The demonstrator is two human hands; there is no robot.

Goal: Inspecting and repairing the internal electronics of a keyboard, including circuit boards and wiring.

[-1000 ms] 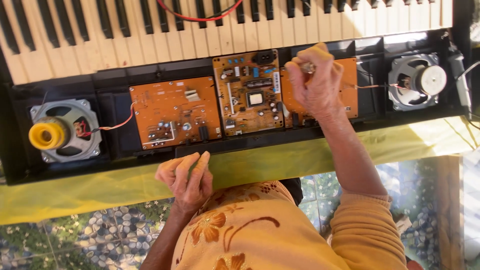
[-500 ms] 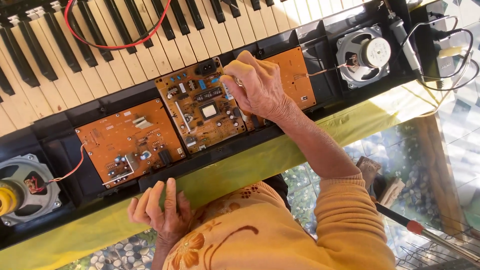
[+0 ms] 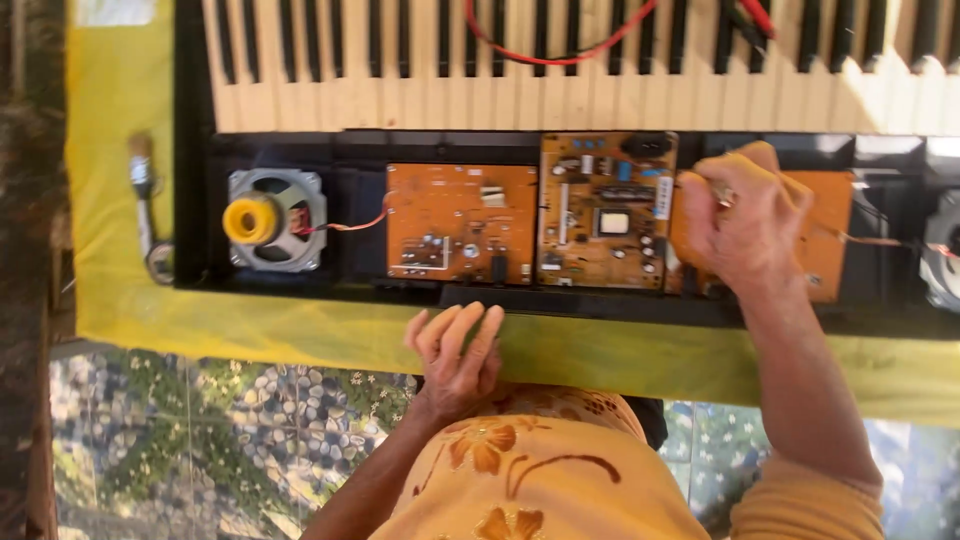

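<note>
Right hand (image 3: 745, 225) sits curled over the right-most circuit board (image 3: 830, 235) — can't tell what it's gripping; left hand (image 3: 455, 355) loose, empty, near the case edge.

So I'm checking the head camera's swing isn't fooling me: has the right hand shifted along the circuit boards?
Yes. The right hand went from the right-hand board onto the middle board, then back right.

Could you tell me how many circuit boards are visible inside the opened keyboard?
3: the left board, the middle board, and the right board, largely covered by the right hand. More may be hidden.
</note>
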